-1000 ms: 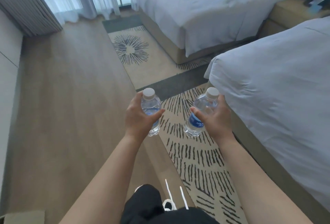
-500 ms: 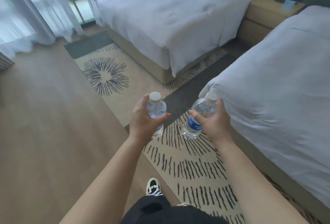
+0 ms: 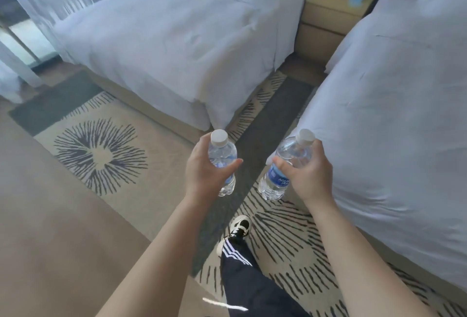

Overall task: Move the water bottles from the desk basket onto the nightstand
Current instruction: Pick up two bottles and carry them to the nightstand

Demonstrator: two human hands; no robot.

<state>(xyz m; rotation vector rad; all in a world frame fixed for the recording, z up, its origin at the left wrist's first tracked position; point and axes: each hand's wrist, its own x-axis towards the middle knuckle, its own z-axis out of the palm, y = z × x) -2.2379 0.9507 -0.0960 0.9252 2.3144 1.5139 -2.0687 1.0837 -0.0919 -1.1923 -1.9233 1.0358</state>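
Between the two white beds, as the head camera shows it, the person stands over a patterned carpet with both forearms extended forward. Left hand: fingers and thumb curled round the body of a clear water bottle, white cap up, bottle roughly upright. Right hand: fingers wrapped round the upper body of a second water bottle with a blue label, tilted with its cap leaning toward the right-hand bed. Both bottles are carried in the air, near each other but not touching. The wooden nightstand stands at the far end of the aisle between the beds, well apart from the hands; a dark object and a pale blue item lie on its top. The desk basket is not in view. Assessment: pick-up appears complete and transport is under way; remaining steps are the approach along the aisle and setting both bottles upright on the nightstand top.
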